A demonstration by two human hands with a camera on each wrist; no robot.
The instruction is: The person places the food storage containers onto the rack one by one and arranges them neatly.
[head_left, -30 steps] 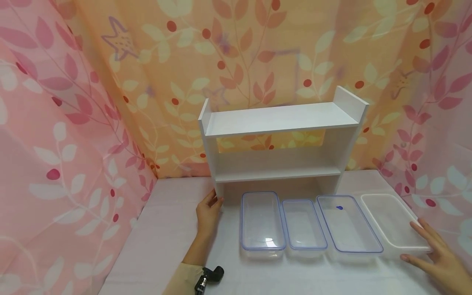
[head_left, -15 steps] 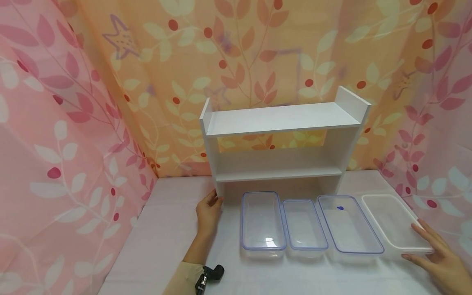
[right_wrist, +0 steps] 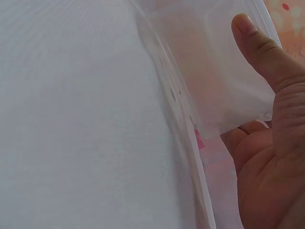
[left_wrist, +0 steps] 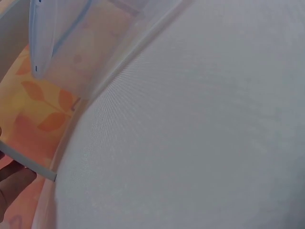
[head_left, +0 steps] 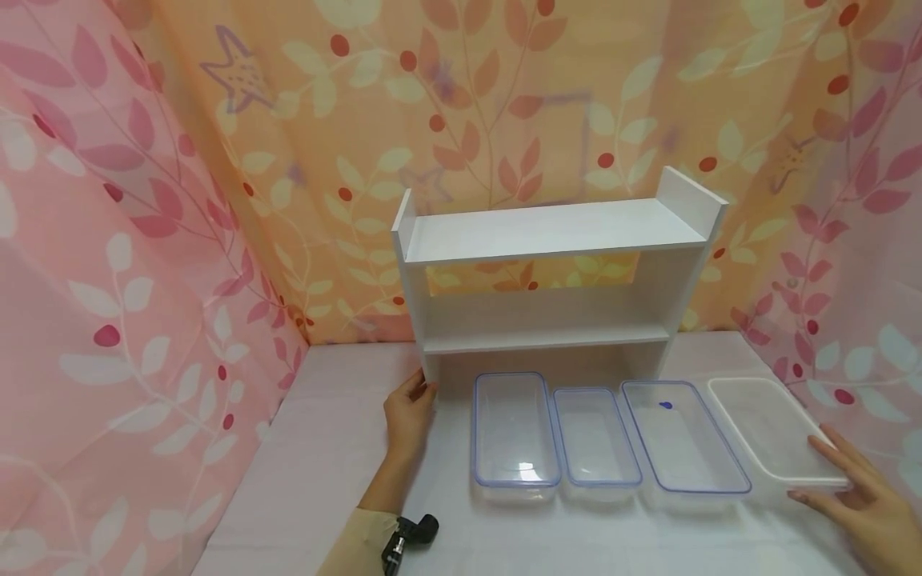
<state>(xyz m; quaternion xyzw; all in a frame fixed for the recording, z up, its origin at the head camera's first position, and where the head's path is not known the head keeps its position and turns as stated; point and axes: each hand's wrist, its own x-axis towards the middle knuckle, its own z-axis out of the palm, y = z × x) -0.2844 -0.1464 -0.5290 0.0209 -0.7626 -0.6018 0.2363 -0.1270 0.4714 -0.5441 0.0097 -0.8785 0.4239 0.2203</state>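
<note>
Head view: one white shelf unit [head_left: 555,232], two boards, on a white-covered tabletop [head_left: 324,448]; three blue-rimmed containers [head_left: 515,432], the third from left bearing one blue mark [head_left: 666,406]; one white-rimmed container [head_left: 774,436], far right in the row. Left hand [head_left: 409,416]: fingers pinching the unit's left side panel. Right hand [head_left: 857,496]: fingers and thumb holding the white-rimmed container's near right corner. Left wrist view: one panel edge between fingers. Right wrist view: thumb on container wall, other fingers partly hidden.
</note>
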